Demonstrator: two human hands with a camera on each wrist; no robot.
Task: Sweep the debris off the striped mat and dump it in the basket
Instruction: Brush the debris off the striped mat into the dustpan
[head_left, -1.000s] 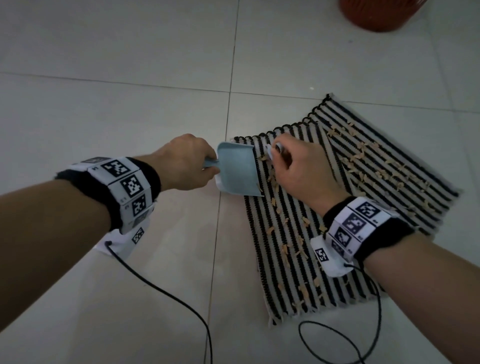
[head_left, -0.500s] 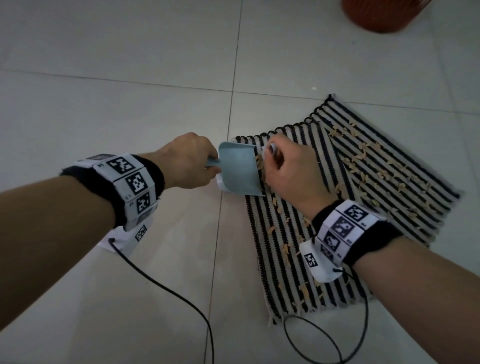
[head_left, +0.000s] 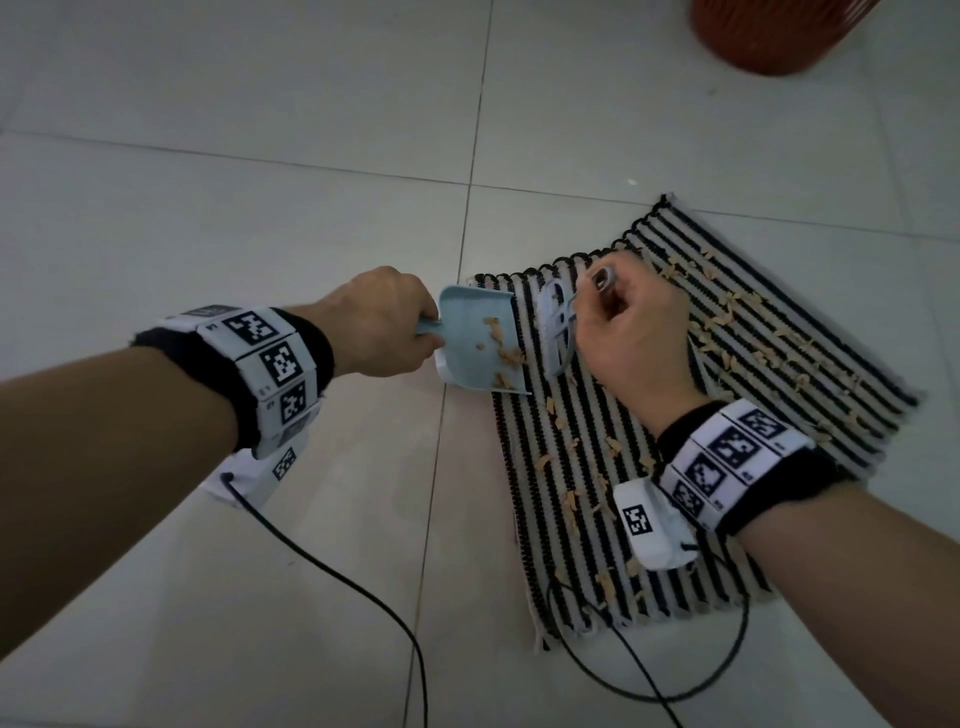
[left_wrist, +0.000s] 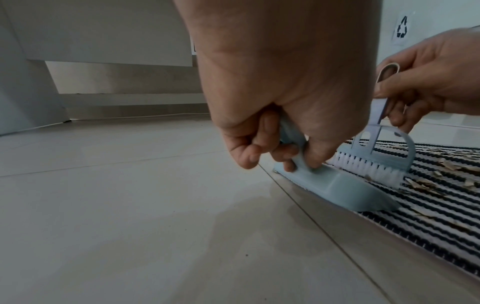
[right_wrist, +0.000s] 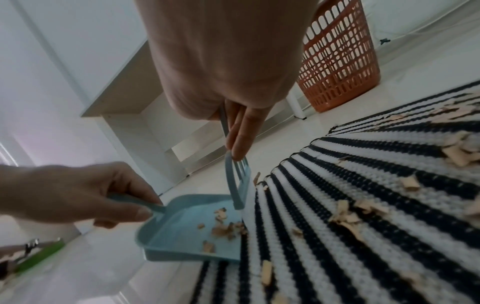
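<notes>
A black-and-white striped mat (head_left: 675, 431) (right_wrist: 363, 226) (left_wrist: 428, 216) lies on the tiled floor, strewn with tan chips of debris (head_left: 727, 332) (right_wrist: 348, 214). My left hand (head_left: 379, 322) (left_wrist: 272, 144) grips the handle of a light blue dustpan (head_left: 472, 348) (right_wrist: 182, 230) (left_wrist: 342, 189), whose lip rests on the mat's left edge. Several chips lie inside the pan. My right hand (head_left: 623, 322) (right_wrist: 233, 131) holds a small blue brush (head_left: 557, 327) (left_wrist: 376, 162) (right_wrist: 237, 183) by its thin handle, bristles down at the pan's lip. An orange basket (head_left: 779, 31) (right_wrist: 337, 67) stands beyond the mat.
Black cables (head_left: 337, 566) trail from both wrist bands across the floor and over the mat's near edge. A white shelf unit (right_wrist: 135, 98) stands along the wall behind. A green object (right_wrist: 39, 257) lies at the left in the right wrist view.
The brush has swept left to the pan's lip and chips now lie in the dustpan. Both hands stayed almost in place at the mat's left edge.
</notes>
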